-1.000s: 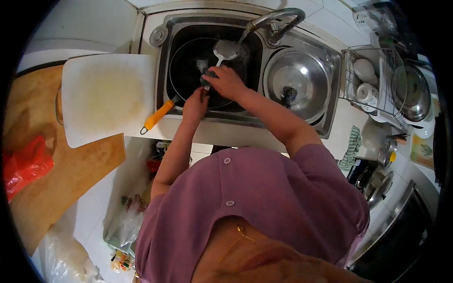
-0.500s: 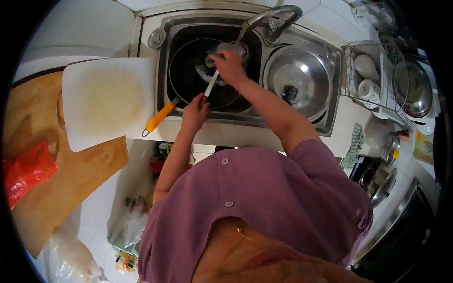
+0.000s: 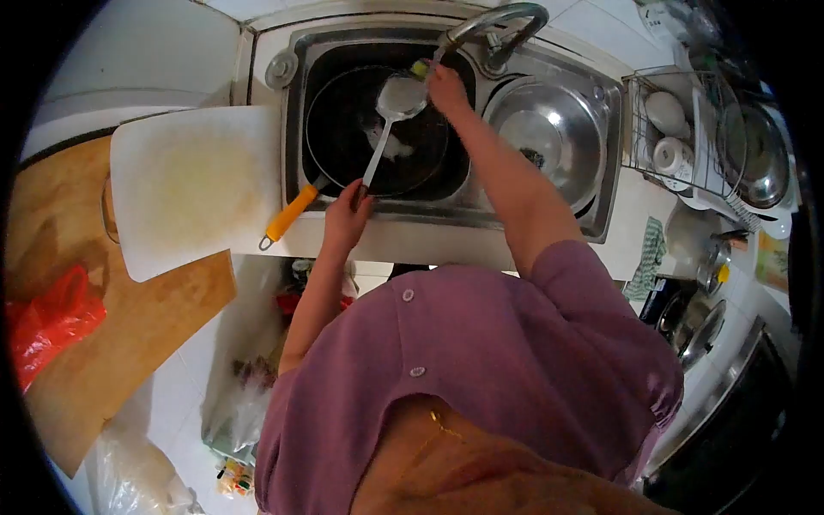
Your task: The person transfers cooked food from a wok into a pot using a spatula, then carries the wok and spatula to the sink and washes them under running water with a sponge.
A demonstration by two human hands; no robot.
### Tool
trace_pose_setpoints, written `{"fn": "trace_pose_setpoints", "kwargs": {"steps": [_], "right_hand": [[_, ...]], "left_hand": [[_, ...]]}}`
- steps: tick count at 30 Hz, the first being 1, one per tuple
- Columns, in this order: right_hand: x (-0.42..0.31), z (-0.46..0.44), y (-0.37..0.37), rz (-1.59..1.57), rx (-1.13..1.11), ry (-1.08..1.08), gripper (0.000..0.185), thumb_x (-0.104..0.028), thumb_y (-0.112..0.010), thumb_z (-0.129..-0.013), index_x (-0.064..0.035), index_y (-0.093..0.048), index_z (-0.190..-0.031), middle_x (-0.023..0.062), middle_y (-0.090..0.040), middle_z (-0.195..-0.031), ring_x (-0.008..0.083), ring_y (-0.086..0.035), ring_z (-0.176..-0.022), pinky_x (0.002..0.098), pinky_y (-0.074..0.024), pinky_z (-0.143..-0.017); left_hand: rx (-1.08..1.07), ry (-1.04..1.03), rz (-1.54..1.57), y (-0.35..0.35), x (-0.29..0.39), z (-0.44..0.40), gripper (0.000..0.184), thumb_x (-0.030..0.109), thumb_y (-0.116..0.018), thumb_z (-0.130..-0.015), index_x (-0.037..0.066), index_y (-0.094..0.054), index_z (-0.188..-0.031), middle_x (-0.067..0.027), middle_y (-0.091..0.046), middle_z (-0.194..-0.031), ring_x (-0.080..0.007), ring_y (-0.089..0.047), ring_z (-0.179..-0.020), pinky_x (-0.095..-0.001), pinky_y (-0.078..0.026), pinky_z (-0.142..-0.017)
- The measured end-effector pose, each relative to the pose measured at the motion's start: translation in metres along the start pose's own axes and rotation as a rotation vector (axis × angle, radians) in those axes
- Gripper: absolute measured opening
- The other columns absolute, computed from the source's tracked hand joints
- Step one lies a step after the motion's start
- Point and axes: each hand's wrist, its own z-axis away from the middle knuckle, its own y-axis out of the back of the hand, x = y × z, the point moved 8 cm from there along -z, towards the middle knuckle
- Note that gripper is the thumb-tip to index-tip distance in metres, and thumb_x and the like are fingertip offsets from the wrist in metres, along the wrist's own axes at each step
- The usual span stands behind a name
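Observation:
My left hand point(image 3: 347, 216) is closed around the handle end of a metal ladle point(image 3: 378, 154). Its round, shallow head points away from me, over a dark wok point(image 3: 330, 129) that sits in the left sink basin. A pale patch of suds or water shows on the wok's bottom. My right hand point(image 3: 448, 90) is under the faucet point(image 3: 498, 19), fingers closed on a small yellow-green sponge point(image 3: 420, 68). It is just right of the ladle's head, apart from it. The wok's orange handle point(image 3: 290, 216) extends over the sink's front edge.
A steel bowl point(image 3: 562, 116) fills the right basin, with a dark scrubber point(image 3: 532, 158) inside. Left of the sink, a white cutting board point(image 3: 193, 189) lies partly on a wooden board point(image 3: 163, 318) near a red plastic bag point(image 3: 56, 322). A wire dish rack point(image 3: 635, 129) stands right.
My right hand has moved from the ladle's upper handle up and right to the faucet, with the sponge now visible. The ladle's head has come into clear view; my left hand shifted slightly.

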Motion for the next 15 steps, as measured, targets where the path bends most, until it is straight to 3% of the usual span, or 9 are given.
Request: {"fn": "trace_pose_setpoints", "kwargs": {"steps": [1,2,4,8,10,15], "right_hand": [[0.019,-0.002,0.002,-0.132,-0.077,-0.223,0.036,-0.012,-0.055,-0.083,-0.0139,-0.061,-0.118,0.015,-0.063,-0.102,0.0329,-0.061,-0.084,0.0382,-0.0495,-0.077],[0.021,0.002,0.011,-0.129,-0.075,-0.228,0.036,-0.012,-0.055,-0.083,-0.0139,-0.061,-0.118,0.015,-0.063,-0.102,0.0329,-0.061,-0.084,0.0382,-0.0495,-0.077],[0.009,0.02,0.016,-0.43,-0.366,-0.493,0.04,-0.023,-0.058,-0.085,-0.0131,-0.057,-0.124,0.0161,-0.062,-0.11,0.0316,-0.062,-0.093,0.0391,-0.0489,-0.08],[0.008,0.026,0.004,-0.47,-0.563,-0.331,0.05,-0.037,-0.064,-0.081,-0.0146,-0.056,-0.125,0.0155,-0.061,-0.115,0.0299,-0.062,-0.098,0.0391,-0.0482,-0.083],[-0.013,0.015,0.016,-0.085,-0.427,-0.047,0.055,-0.044,-0.064,-0.077,-0.0148,-0.058,-0.123,0.014,-0.063,-0.111,0.0284,-0.063,-0.095,0.0366,-0.0485,-0.082],[-0.008,0.001,0.024,-0.027,-0.459,-0.146,0.055,-0.045,-0.062,-0.078,-0.0105,-0.058,-0.121,0.0147,-0.065,-0.106,0.0286,-0.063,-0.095,0.0355,-0.0484,-0.083]], "left_hand": [[-0.001,-0.003,-0.001,0.003,0.0,0.001,0.045,0.021,-0.064,-0.084,0.006,-0.052,-0.125,-0.017,-0.065,-0.097,-0.0269,-0.065,-0.086,-0.0331,-0.05,-0.075],[0.024,0.002,-0.02,0.009,0.001,0.005,0.044,0.021,-0.063,-0.085,0.006,-0.052,-0.125,-0.0171,-0.065,-0.097,-0.0273,-0.065,-0.086,-0.0334,-0.05,-0.075],[0.046,0.013,-0.035,0.014,-0.005,0.007,0.044,0.021,-0.063,-0.085,0.006,-0.052,-0.125,-0.0172,-0.065,-0.097,-0.0278,-0.065,-0.086,-0.0337,-0.05,-0.075],[0.082,-0.064,0.012,0.019,-0.009,-0.002,0.041,0.02,-0.061,-0.086,0.006,-0.053,-0.124,-0.0179,-0.065,-0.099,-0.0317,-0.064,-0.087,-0.0362,-0.051,-0.075],[0.103,-0.112,-0.044,0.021,-0.005,-0.005,0.04,0.02,-0.061,-0.086,0.007,-0.053,-0.124,-0.0177,-0.065,-0.099,-0.0325,-0.064,-0.087,-0.0366,-0.051,-0.075],[0.122,-0.164,-0.206,0.025,-0.001,-0.009,0.041,0.021,-0.061,-0.085,0.008,-0.053,-0.123,-0.0166,-0.065,-0.098,-0.0326,-0.064,-0.086,-0.0386,-0.051,-0.074]]}}
